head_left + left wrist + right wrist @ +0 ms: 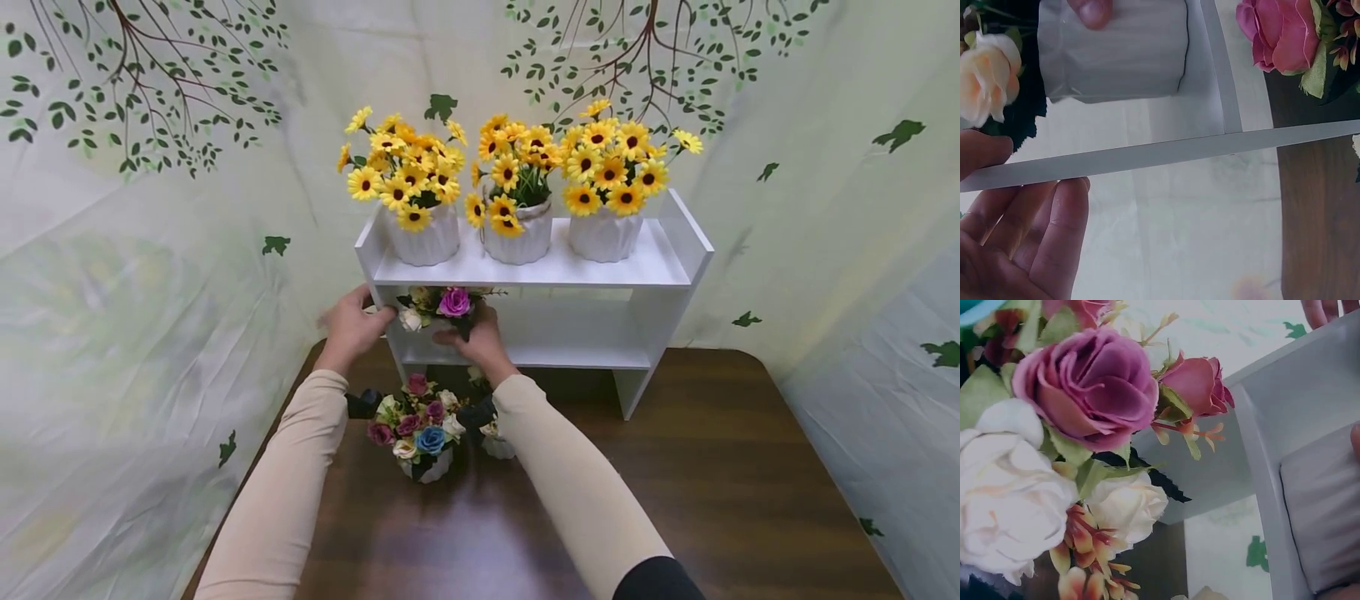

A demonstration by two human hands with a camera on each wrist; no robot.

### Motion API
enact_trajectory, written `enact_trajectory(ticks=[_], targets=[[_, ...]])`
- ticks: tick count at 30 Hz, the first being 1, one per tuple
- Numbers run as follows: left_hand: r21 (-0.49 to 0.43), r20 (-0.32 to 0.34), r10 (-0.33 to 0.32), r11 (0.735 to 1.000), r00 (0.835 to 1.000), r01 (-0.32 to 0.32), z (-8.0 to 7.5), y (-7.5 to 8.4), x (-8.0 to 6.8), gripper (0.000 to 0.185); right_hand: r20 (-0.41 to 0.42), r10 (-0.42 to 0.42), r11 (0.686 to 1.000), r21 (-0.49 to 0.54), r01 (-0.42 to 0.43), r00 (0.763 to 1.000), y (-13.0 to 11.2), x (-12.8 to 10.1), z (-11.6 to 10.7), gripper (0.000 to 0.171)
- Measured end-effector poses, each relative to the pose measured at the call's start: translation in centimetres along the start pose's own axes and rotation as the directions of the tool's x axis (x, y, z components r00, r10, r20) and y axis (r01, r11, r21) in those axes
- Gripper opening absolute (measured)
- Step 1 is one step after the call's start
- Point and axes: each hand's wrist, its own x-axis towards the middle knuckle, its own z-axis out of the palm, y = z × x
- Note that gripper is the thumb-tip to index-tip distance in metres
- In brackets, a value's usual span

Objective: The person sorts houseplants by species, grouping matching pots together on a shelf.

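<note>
A white two-tier shelf point(577, 329) stands on the brown table. My left hand point(352, 327) pinches its left side panel point(1147, 156), thumb inside and fingers outside. On the lower tier, my right hand point(480, 342) holds a white flowerpot point(1116, 56) with a purple rose point(453, 302) and pale roses; the hand hides much of this pot in the head view. In the left wrist view, the pot lies just inside the panel, with one fingertip of the right hand on its side. The right wrist view catches only the edges of both hands.
Three white pots of yellow sunflowers point(513, 179) stand on the top tier. In front of the shelf, a pot of mixed roses point(420, 425) sits between my forearms. Another white pot point(497, 446) is partly hidden by the right sleeve. A leaf-patterned cloth hangs behind.
</note>
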Motion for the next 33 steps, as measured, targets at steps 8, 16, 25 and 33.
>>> enact_trajectory(ticks=[8,16,25,33], targets=[[-0.003,-0.006,-0.006,1.000,1.000,0.006,-0.1,-0.3,-0.1,0.050,0.039,0.150,0.985,0.085,-0.153,0.988,0.1,0.2,0.4,0.099],[0.003,-0.019,-0.010,1.000,1.000,0.010,0.0,-0.3,0.1,0.049,0.066,0.169,0.970,0.164,-0.178,0.983,0.7,0.8,0.2,0.101],[0.007,-0.031,-0.017,1.000,0.999,0.017,0.2,0.0,0.0,0.048,0.099,0.194,0.964,0.165,-0.208,0.976,0.2,1.2,0.1,0.101],[0.004,-0.020,-0.019,1.000,1.000,0.019,0.1,0.0,-0.1,0.051,0.118,0.208,0.962,0.158,-0.225,0.971,0.2,1.3,0.5,0.104]])
